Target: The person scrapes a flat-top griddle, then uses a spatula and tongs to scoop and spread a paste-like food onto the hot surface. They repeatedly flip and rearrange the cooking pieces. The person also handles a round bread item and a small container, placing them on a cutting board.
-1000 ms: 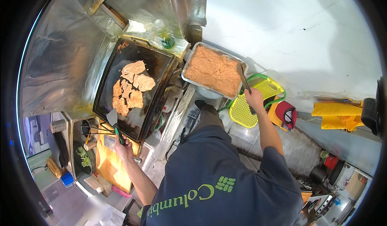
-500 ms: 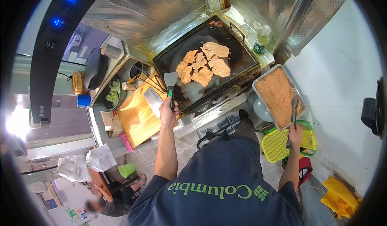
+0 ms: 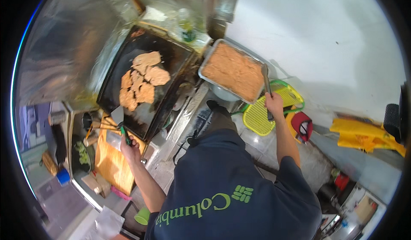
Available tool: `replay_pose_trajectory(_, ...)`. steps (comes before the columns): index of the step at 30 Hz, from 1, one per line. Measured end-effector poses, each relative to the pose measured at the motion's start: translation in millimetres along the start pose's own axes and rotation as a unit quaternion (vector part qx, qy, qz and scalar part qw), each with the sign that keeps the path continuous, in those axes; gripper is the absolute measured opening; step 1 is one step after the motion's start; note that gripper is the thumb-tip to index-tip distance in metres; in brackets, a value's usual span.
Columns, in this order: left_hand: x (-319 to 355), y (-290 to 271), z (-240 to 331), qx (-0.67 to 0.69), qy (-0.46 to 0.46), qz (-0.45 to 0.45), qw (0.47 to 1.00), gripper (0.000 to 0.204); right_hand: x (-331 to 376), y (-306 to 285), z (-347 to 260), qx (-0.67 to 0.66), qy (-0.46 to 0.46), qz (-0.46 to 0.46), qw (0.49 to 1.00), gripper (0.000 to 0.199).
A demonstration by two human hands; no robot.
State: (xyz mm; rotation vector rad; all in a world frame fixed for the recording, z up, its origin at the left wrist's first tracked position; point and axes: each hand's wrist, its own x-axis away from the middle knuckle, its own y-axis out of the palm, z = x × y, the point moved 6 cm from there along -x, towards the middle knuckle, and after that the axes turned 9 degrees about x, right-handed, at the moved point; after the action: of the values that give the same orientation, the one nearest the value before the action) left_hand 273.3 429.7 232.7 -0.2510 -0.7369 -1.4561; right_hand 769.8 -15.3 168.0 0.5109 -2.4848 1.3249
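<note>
My left hand (image 3: 132, 149) is closed round the green and black handle of a scraper (image 3: 117, 116). Its flat metal blade is at the near left corner of a dark griddle (image 3: 170, 50), just short of several browned meat slices (image 3: 145, 93). To the right, my right hand (image 3: 274, 103) grips dark tongs (image 3: 267, 80). Their tips lie at the right rim of a metal tray (image 3: 227, 89), filled with reddish-brown marinated meat (image 3: 233, 71). No meat shows in the tongs.
Left of the griddle, a cleaver (image 3: 114, 140) lies on a wooden cutting board (image 3: 109, 158). Beyond it is a pan of green leaves (image 3: 82, 153). A bottle (image 3: 187, 31) stands behind the griddle. A yellow-green plastic basket (image 3: 259, 116) and a red cap (image 3: 302, 127) are below the tray.
My view has turned right, so the griddle and tray appear farther left. The tongs' tips have shifted from over the meat to the tray's right rim. Both hands keep their tools.
</note>
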Motion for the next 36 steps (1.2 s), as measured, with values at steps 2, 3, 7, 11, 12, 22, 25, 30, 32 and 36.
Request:
replay_pose_trajectory(2,-3.4,4.4,0.2,-0.004,-0.001,-0.007,1.000,0.017,9.6,-7.4,2.5,0.127,-0.051,0.050,0.989,0.037)
replay_pose_trajectory(3,-4.8,7.5,1.7,-0.005,0.002,-0.011,1.000,0.018,12.4,-7.5,2.1,0.188,-0.080,0.071,0.976,0.037)
replay_pose_trajectory(7,-9.9,21.2,-0.1,-0.012,-0.013,-0.032,0.999,0.018,29.0,11.1,-2.2,0.300,-0.104,0.019,0.948,0.034)
replay_pose_trajectory(11,-13.4,35.1,0.4,-0.009,-0.019,-0.046,0.999,0.019,30.4,33.7,-8.4,0.306,-0.156,0.028,0.939,0.034)
replay_pose_trajectory(12,-13.2,39.1,1.3,-0.011,-0.018,-0.049,0.999,0.019,28.3,37.6,-7.2,0.316,-0.149,0.014,0.937,0.035)
replay_pose_trajectory(22,-8.6,51.8,5.8,-0.033,-0.004,-0.048,0.998,0.019,23.0,49.5,-2.0,0.251,-0.067,0.014,0.966,0.038)
replay_pose_trajectory(25,-6.7,52.8,6.3,-0.032,-0.002,-0.051,0.998,0.019,13.7,46.9,10.5,0.184,-0.029,-0.005,0.983,0.039)
replay_pose_trajectory(30,-10.2,45.8,4.9,-0.034,-0.005,-0.045,0.998,0.018,26.7,30.4,-9.4,0.228,-0.039,0.005,0.973,0.039)
replay_pose_trajectory(32,-10.3,45.3,3.1,-0.043,-0.007,-0.039,0.998,0.019,25.6,30.1,-15.5,0.265,-0.081,0.031,0.960,0.038)
replay_pose_trajectory(36,-10.3,50.2,1.9,-0.044,-0.020,-0.046,0.998,0.019,8.0,45.8,-13.8,0.285,-0.126,0.046,0.949,0.036)
